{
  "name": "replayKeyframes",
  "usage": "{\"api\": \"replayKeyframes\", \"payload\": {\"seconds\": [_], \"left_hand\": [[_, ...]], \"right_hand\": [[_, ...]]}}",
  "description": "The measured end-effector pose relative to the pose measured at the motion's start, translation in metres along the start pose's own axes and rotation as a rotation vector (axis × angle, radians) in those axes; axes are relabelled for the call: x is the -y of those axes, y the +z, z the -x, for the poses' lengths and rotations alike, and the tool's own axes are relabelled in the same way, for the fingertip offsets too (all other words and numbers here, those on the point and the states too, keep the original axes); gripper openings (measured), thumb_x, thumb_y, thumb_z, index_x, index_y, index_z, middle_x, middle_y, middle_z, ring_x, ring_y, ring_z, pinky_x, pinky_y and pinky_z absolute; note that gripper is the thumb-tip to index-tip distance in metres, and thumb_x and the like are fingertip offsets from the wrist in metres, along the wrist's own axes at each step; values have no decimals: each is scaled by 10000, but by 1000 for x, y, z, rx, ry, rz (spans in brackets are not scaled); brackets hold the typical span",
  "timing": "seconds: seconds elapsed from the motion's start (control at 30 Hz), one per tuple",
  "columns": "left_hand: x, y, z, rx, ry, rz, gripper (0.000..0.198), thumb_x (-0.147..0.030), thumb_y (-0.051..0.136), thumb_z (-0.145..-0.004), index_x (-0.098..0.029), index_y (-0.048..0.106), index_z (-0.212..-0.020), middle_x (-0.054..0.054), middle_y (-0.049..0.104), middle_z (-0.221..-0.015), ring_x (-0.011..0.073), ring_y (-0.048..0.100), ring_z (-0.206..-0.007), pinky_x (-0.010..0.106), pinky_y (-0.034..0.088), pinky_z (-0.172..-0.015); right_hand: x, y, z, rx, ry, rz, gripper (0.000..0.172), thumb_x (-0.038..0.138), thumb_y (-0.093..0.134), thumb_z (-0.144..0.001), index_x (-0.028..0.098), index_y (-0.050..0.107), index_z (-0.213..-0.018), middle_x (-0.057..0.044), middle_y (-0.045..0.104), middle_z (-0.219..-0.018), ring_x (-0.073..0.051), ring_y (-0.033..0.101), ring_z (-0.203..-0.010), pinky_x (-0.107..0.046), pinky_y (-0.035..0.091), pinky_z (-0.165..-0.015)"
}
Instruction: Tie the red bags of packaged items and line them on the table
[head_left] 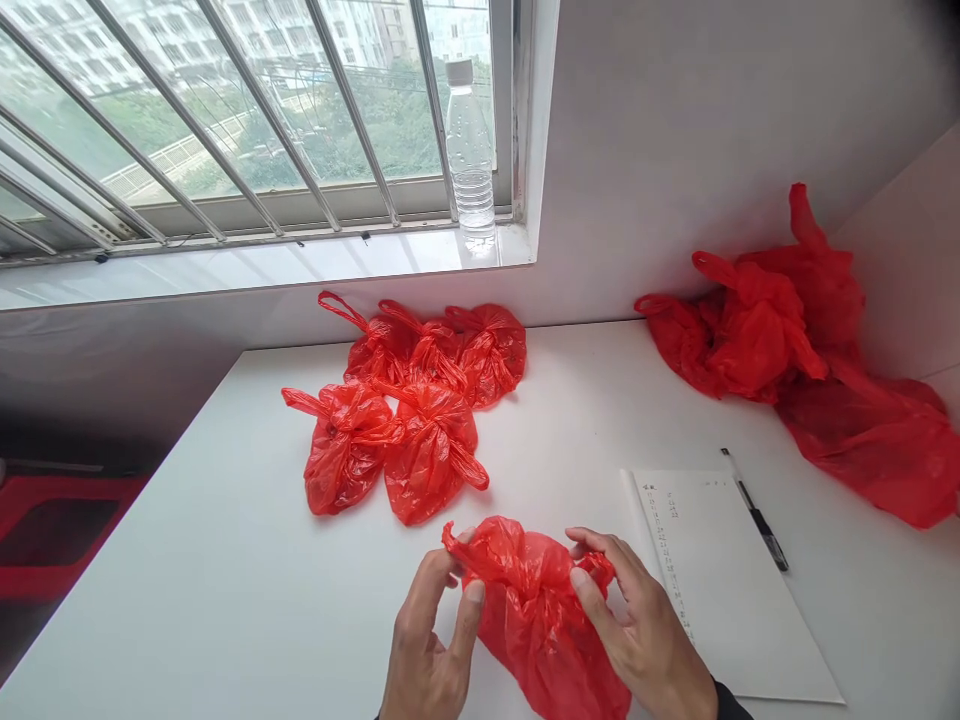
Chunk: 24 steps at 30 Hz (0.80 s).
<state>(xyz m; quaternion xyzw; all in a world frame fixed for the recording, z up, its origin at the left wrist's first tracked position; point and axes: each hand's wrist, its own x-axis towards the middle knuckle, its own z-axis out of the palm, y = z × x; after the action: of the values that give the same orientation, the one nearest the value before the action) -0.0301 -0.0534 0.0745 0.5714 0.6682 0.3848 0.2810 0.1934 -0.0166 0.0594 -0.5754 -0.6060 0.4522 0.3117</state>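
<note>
My left hand [431, 640] and right hand [637, 625] each pinch a top corner of the red bag [536, 610], near 5 tied bags [409, 400], paper [720, 580] right.

Handwritten dark marks noted on flat white rectangular sheet of paper [739, 590]: short heading near its top left corner, one column running down left margin below. All too small and blurred to read. No other text, brand or number legible.
</note>
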Motion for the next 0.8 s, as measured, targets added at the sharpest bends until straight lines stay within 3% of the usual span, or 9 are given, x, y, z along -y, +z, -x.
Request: {"api": "replayKeyframes", "payload": {"seconds": [0.07,0.17,0.3,0.4,0.47,0.67,0.8], "left_hand": [[4,1,11,10,-33,-9,159,-336,547,-977,-265,629,-1092,8,645,-864,200,623,-801,336,546,-766],[5,13,22,14,-84,43,245,-365,559,-967,-270,617,-1185,13,680,-891,203,661,-792,344,578,-766],[-7,29,18,26,-29,114,359,-353,566,-965,-299,562,-1320,52,700,-1128,223,689,-965,377,578,-878],[-20,25,2,67,102,104,380,-270,539,-981,-305,558,-1359,83,631,-1322,245,615,-1202,389,529,-992],[-22,14,-9,59,142,76,331,-240,563,-966,-305,636,-1282,80,631,-1308,250,597,-1231,386,508,-1018],[7,-13,-12,-115,26,94,244,-264,631,-926,-296,726,-1148,60,695,-1121,229,671,-1047,340,530,-937],[21,-12,2,-169,-88,192,158,-326,666,-894,-296,776,-1002,42,723,-928,213,691,-857,282,556,-801]], "right_hand": [[-7,-2,0,44,-6,41,413,459,576,-936,339,597,-1330,-65,630,-1338,-268,604,-1228,-409,538,-1011],[-6,-2,0,175,52,-27,559,474,639,-890,319,540,-1418,-84,642,-1341,-283,620,-1223,-429,530,-1019],[10,1,0,279,42,-208,403,496,618,-898,264,696,-1219,-84,732,-1138,-266,700,-981,-366,571,-874],[17,0,-3,227,113,-343,370,551,562,-926,240,748,-1002,-61,737,-960,-224,667,-783,-310,552,-691],[19,-3,-9,161,164,-442,373,566,577,-920,230,734,-961,-46,719,-891,-206,626,-730,-297,525,-659],[32,1,-53,65,111,-577,285,503,652,-903,225,666,-838,11,573,-700,-170,503,-659,-291,471,-664],[41,21,-94,-17,8,-657,270,481,672,-894,224,704,-970,-9,641,-806,-184,555,-739,-280,470,-650]]}}
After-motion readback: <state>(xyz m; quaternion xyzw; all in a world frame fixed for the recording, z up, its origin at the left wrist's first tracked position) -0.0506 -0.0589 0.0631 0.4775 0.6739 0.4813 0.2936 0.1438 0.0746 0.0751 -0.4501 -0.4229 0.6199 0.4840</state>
